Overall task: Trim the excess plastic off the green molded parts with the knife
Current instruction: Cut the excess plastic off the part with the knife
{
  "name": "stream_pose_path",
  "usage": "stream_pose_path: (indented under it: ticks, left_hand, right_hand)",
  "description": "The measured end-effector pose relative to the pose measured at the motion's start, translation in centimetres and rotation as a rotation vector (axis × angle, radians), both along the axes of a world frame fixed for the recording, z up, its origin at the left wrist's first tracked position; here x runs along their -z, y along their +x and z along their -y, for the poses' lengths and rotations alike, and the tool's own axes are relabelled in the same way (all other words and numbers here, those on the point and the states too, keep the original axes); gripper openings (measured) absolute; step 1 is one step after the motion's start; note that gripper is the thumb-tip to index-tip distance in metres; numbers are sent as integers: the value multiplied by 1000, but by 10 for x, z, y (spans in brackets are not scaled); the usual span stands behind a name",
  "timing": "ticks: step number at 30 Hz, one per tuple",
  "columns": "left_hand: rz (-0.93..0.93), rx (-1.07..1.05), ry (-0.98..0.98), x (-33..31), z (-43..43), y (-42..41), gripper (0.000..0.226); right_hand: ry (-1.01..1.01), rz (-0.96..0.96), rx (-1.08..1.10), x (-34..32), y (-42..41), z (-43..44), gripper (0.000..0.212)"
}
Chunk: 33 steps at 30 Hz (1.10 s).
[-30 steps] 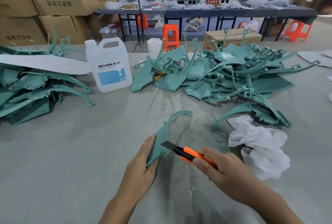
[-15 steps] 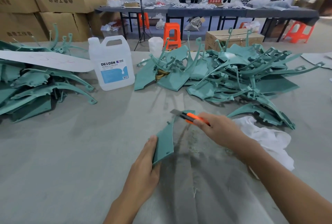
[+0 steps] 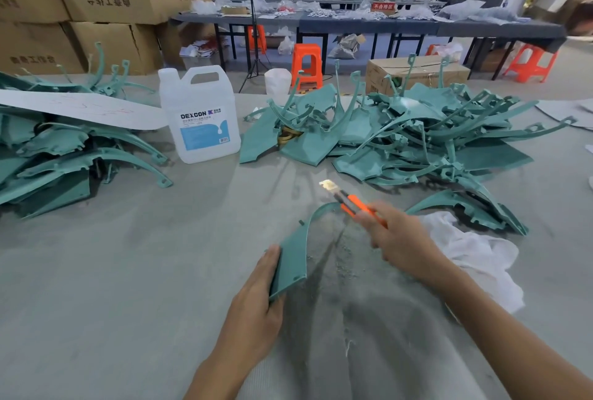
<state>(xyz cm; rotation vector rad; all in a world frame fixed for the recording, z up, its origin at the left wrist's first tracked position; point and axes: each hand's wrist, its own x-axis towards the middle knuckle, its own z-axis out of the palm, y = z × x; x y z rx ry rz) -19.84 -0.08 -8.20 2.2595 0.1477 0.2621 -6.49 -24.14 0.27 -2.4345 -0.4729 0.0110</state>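
On the grey table (image 3: 128, 271), our left hand (image 3: 256, 313) gripped the curved green molded plastic part (image 3: 290, 258). Our right hand (image 3: 398, 239) clamped the orange utility knife (image 3: 351, 204) near its thin tip; we judged shallow outward strokes safest.

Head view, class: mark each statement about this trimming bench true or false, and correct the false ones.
1. The right hand grips the orange knife. True.
2. The white jug lies on its side. False: it stands upright between the left pile and the right pile of green parts.
3. The left hand holds a green part by its broad end. True.
4. The blade is cutting the white cloth. False: it points away, past the part's curved tip, and the cloth lies to the right of the right hand.
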Motion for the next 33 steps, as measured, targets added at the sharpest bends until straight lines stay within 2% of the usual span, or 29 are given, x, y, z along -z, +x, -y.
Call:
stream_pose_path:
  ticks: [2, 4, 9, 12, 16, 19, 21, 24, 27, 29, 31, 33]
  left_hand:
    - [-2, -17, -15, 0, -1, 1, 64]
    - [6, -41, -60, -1, -2, 2, 61]
    - [-11, -28, -150, -5, -2, 3, 55]
    - [3, -22, -145, -4, -2, 3, 55]
    - [-1, -21, -111, -4, -3, 4, 57]
    - [0, -22, -128, -4, -2, 2, 56]
    - [-3, -18, -144, -5, -2, 1, 55]
    - [0, -14, -133, -6, -3, 1, 56]
    - [2, -4, -86, -6, -1, 1, 59]
    - [0, -5, -68, -6, -1, 0, 60]
    - [-15, -9, -65, -5, -2, 0, 61]
    - [-16, -17, -57, -4, -2, 0, 62]
  right_hand:
    - [146, -106, -135, 3, -31, -4, 15]
    - [206, -175, -224, 8, -56, -6, 12]
    - [195, -202, -331, 14, -79, -6, 29]
    - [161, -183, -335, 12, -68, -9, 24]
    - [58, -93, -189, 14, -21, -8, 28]
    - [-232, -50, 38, 18, 28, 4, 34]
    - [-433, -97, 189, 20, 53, 15, 37]
    - [-498, -129, 233, 17, 66, 20, 38]
    - [-433, -52, 173, 1, 56, 14, 35]
    - [-331, -32, 56, -15, 43, 8, 29]
    - [-182, -78, -113, -35, 24, 3, 21]
    - [-114, -127, -259, -51, 3, 2, 16]
